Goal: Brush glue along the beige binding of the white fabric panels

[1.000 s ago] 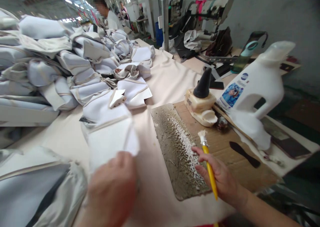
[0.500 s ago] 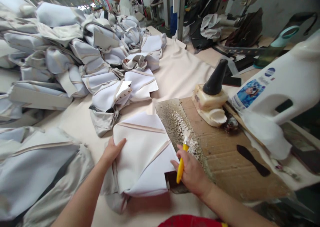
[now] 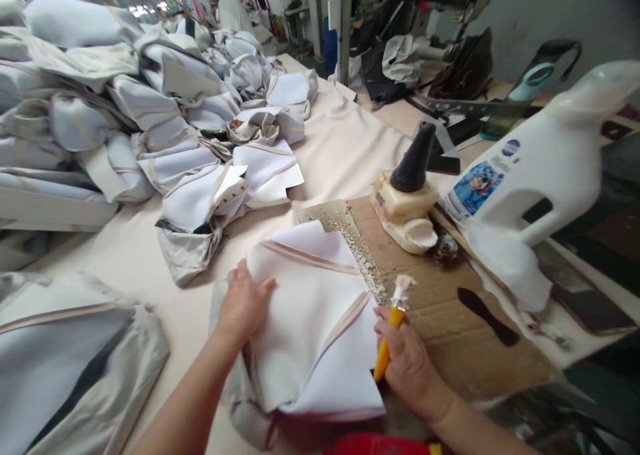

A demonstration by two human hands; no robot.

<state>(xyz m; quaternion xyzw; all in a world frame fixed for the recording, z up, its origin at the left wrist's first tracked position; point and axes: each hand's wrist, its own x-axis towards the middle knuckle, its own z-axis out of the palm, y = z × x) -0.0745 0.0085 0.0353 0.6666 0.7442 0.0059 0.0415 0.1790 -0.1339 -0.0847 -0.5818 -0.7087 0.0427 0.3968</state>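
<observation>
A white sewn fabric piece (image 3: 305,308) with beige tape strips lies before me, grey cloth under its left side. My left hand (image 3: 245,305) grips its left edge, thumb on top; the other fingers are partly hidden. My right hand (image 3: 413,365) is closed round a brush (image 3: 390,338) with a yellow handle, its pale, clotted bristles pointing up and away. The fingers of that hand are also at the right edge of the piece. Beneath that edge is a board (image 3: 350,231) crusted with dried lumps, partly covered by the piece.
A cut plastic container with a black cone (image 3: 415,158) stands on cardboard (image 3: 450,335), near a dark flat blade (image 3: 487,316). A large white jug (image 3: 565,141) leans at right. Similar sewn pieces (image 3: 165,101) are heaped at left. A person (image 3: 231,8) is far back.
The white piece has shifted right over the crusted board, with both hands moving along. The brush has come off the board's lumps and now points up beside the piece. The camera view has turned slightly.
</observation>
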